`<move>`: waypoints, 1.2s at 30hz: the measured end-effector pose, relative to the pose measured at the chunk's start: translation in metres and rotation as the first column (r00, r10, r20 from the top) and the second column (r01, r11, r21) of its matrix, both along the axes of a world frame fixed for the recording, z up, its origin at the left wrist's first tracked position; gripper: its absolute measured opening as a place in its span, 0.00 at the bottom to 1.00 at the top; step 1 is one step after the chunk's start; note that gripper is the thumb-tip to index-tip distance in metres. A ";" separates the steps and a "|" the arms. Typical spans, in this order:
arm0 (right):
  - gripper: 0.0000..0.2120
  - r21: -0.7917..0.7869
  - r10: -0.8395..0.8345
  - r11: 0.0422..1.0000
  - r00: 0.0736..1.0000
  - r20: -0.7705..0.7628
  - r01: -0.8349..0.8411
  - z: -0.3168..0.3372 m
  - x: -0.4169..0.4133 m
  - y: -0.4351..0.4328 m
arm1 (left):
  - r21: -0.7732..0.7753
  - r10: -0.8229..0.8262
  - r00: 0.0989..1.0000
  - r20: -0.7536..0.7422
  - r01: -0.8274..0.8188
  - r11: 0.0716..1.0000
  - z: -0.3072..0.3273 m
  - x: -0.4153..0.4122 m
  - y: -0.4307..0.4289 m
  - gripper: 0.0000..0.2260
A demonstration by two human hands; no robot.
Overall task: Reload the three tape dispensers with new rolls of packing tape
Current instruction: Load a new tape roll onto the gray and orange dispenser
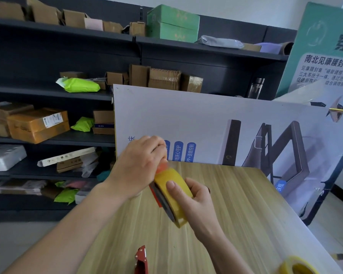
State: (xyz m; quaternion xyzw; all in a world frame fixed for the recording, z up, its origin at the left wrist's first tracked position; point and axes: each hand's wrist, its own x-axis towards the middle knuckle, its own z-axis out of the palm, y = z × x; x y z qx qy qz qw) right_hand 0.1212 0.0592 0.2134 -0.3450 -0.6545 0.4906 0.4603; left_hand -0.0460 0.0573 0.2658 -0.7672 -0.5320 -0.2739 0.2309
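Fingers of the left hand [139, 165] curl, pinching the far tip of the tape dispenser [157, 196] (the tape's end, probably). Its yellow roll [172, 186], long axis pointing away, sits gripped in the right hand [194, 198] above the middle of the table [236, 194].

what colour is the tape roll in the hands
Yellow: the tape roll shows best in the head view.

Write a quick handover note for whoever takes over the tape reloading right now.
Left hand: pinches the top of the red dispenser, apparently at the tape end.
Right hand: grips the yellow roll sitting in it, above the table.
On the table: second dispenser at the near edge, spare roll near right. No third dispenser in view.
Left: finish this one, load the others.
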 end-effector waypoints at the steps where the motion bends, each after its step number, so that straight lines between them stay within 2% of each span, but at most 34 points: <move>1: 0.37 -0.006 0.005 1.000 1.000 0.014 -0.004 0.000 0.000 0.000 | -0.015 -0.002 1.000 0.000 0.002 1.000 0.002 -0.002 0.002 0.04; 8: 0.30 0.018 0.067 0.998 0.996 0.062 -0.068 -0.002 0.000 0.004 | -0.122 -0.029 0.990 0.138 0.046 0.991 0.013 -0.013 0.014 0.06; 14: 0.21 0.002 0.093 0.996 0.992 0.083 -0.094 -0.001 0.001 0.007 | -0.170 -0.038 0.980 0.194 0.072 0.983 0.015 -0.014 0.022 0.07; 18: 0.18 0.004 0.103 0.995 0.989 0.107 -0.104 -0.001 0.002 0.008 | -0.176 -0.043 0.984 0.173 0.074 0.982 0.015 -0.013 0.028 0.07; 26: 0.21 0.027 0.066 0.997 0.993 0.099 -0.069 -0.001 0.004 0.013 | -0.211 -0.041 0.961 0.275 0.101 0.972 0.009 -0.016 0.036 0.06; 31: 0.18 0.001 0.054 0.998 0.994 0.098 -0.055 -0.002 0.004 0.016 | -0.167 0.041 0.933 0.358 0.020 0.986 0.008 -0.018 0.037 0.08; 34: 0.17 0.018 0.041 0.999 0.993 0.114 -0.044 -0.002 0.001 0.015 | -0.123 0.059 0.941 0.332 -0.019 0.992 0.008 -0.016 0.033 0.08; 36: 0.18 0.013 0.035 0.999 0.993 0.112 -0.036 -0.003 -0.001 0.015 | -0.098 0.015 0.959 0.284 0.013 0.995 0.011 -0.014 0.030 0.07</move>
